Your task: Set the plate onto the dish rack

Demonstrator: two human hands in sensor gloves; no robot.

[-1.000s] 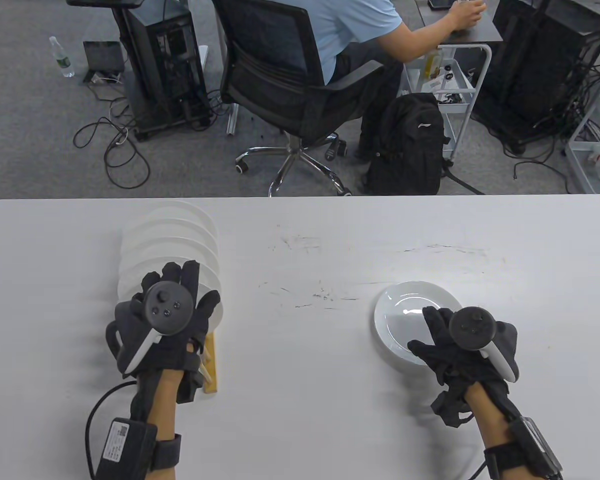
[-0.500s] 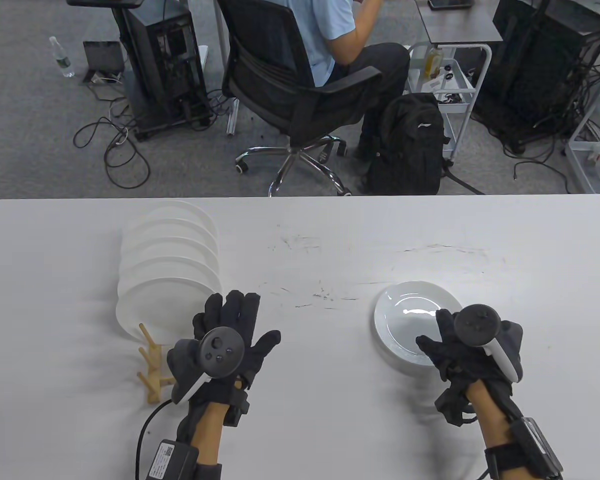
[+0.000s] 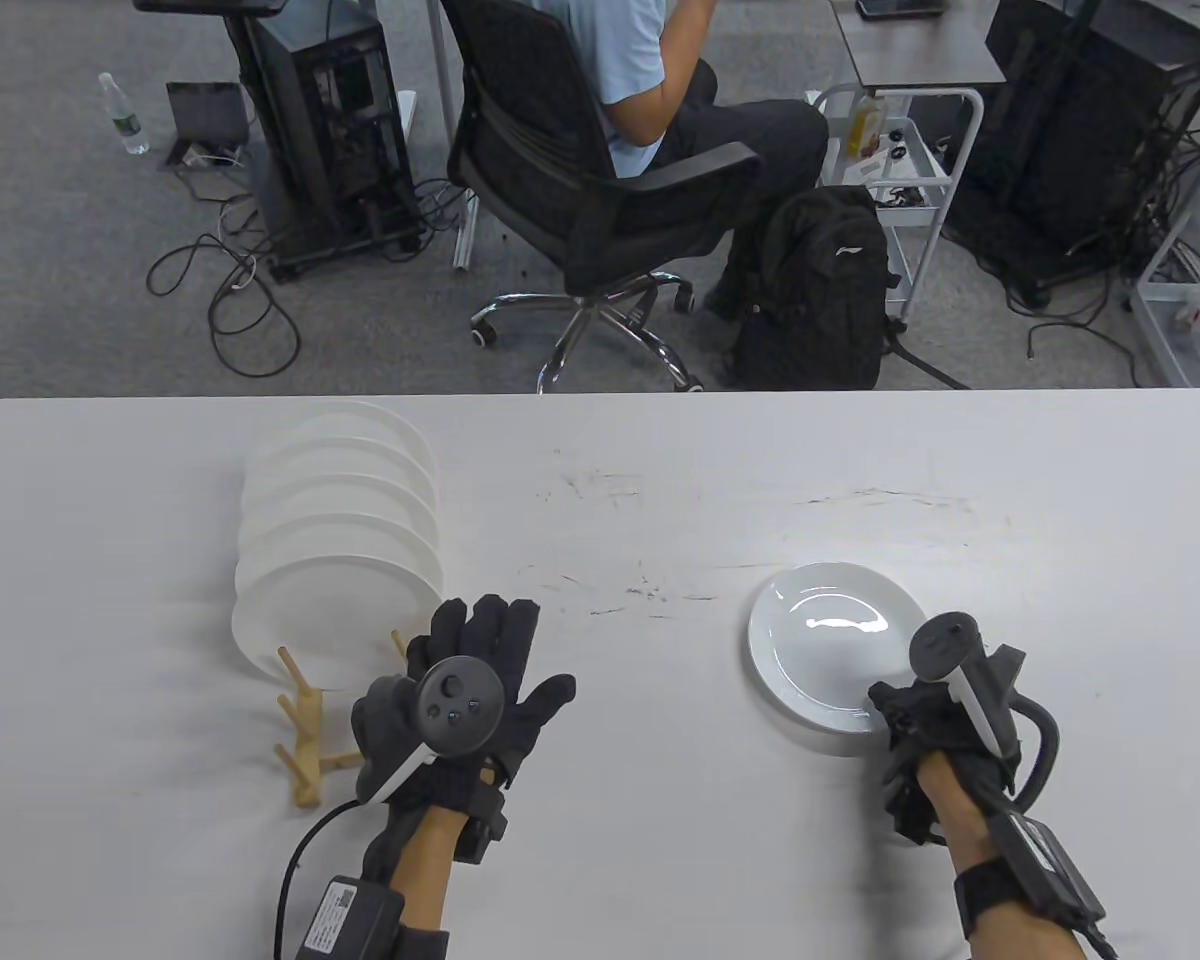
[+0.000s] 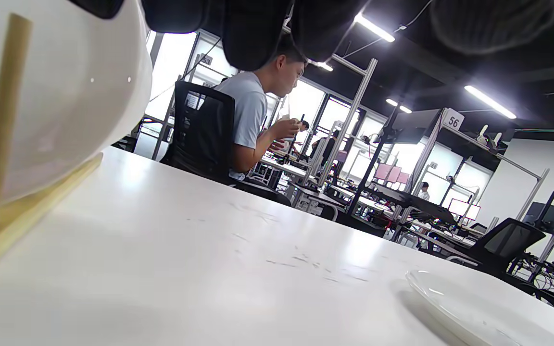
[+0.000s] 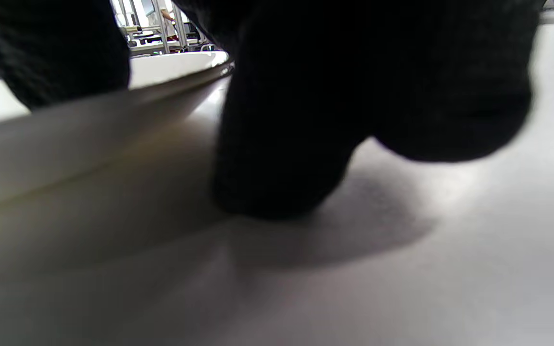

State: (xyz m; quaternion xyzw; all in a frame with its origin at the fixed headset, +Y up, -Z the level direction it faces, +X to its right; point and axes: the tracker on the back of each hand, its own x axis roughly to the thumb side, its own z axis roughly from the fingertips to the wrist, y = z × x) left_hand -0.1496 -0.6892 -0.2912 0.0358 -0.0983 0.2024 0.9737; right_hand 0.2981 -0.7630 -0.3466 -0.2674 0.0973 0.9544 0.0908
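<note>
at plate near rim, right hand rolled upright, grip closed on it (left hand splayed, barely shifted).

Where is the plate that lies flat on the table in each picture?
Table view: the flat plate lies at lower right, the right hand at its near rim.
Left wrist view: a slice of the plate at bottom right.
Right wrist view: its rim runs across the upper left, behind a dark finger.
Shared landmark: the white table.
</note>
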